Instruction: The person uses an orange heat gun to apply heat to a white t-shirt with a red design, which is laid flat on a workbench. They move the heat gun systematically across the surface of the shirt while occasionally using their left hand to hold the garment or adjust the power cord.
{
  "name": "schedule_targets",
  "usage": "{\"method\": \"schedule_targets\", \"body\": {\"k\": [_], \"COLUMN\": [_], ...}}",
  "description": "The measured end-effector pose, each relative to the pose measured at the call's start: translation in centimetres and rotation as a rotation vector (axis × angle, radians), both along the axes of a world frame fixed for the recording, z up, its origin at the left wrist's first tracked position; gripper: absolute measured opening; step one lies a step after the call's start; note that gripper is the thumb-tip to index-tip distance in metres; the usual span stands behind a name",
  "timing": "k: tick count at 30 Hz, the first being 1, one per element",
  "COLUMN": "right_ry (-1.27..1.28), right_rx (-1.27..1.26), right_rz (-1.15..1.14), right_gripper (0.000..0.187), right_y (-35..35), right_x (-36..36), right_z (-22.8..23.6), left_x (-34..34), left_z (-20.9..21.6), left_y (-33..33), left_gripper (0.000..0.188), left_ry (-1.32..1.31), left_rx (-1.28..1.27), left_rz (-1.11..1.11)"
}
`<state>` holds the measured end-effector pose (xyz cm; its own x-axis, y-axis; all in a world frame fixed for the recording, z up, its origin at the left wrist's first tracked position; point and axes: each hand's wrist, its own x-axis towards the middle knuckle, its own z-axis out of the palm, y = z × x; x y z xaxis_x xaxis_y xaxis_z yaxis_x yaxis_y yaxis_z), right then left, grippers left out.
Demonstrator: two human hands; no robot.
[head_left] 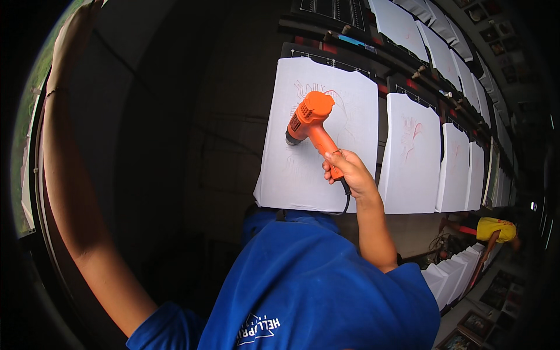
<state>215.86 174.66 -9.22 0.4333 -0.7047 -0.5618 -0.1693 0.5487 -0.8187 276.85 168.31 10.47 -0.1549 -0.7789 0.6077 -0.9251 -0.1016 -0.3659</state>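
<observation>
My right hand [353,172] is wrapped around the handle of an orange heat gun [317,116]. Its dark nozzle points down and left over a white shirt-like cloth [303,181] stretched on a black board [326,59]. Faint reddish lines are printed on the cloth, partly hidden behind the heat gun. A black cord [348,195] hangs from the end of the handle. Far off to the upper left, my left hand [76,26] is raised beside a bright window-like opening. Its fingers are dark and cut by the picture's edge, so their grip does not show.
More boards with white cloths [411,151] run in a row to the right, and another row [402,26] stands behind. A dark rail [379,55] lies between them. At the lower right, a person in a yellow shirt [496,229] bends near other white cloths [452,277].
</observation>
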Motion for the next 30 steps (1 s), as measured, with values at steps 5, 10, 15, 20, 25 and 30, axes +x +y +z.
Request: {"method": "schedule_targets", "body": {"k": [5,10,15,20,25,30], "right_ry": [0.108,0.042,-0.005,0.018,0.021,0.032], "right_rx": [-0.023,-0.002,0.010,0.001,0.086,0.089], "right_rz": [-0.079,-0.059,0.050,0.130,0.176,0.206], "right_gripper": [0.033,0.029,0.033,0.033,0.035,0.033], "right_y": [1.6,2.8,3.0,3.9,5.0,6.5], "right_x": [-0.6,-0.3,1.6,1.1,-0.4,-0.8], "right_z": [0.9,1.0,0.3,0.5,0.9,1.0], "left_x": [3.7,5.3,4.9,-0.1,-1.2,-1.9], "left_z": [-0.3,-0.2,-0.6,0.0,-0.3,0.2], "left_y": [-1.0,-1.9,-1.4,-0.4,-1.0,-0.3], "left_gripper": [0.039,0.041,0.042,0.043,0.051,0.059], "left_ry": [-0.127,-0.140,-0.084,-0.029,0.205,0.263], "left_rx": [0.069,0.171,0.032,-0.004,-0.055,-0.053], "left_rz": [0.131,0.237,0.039,0.018,0.068,0.042]}}
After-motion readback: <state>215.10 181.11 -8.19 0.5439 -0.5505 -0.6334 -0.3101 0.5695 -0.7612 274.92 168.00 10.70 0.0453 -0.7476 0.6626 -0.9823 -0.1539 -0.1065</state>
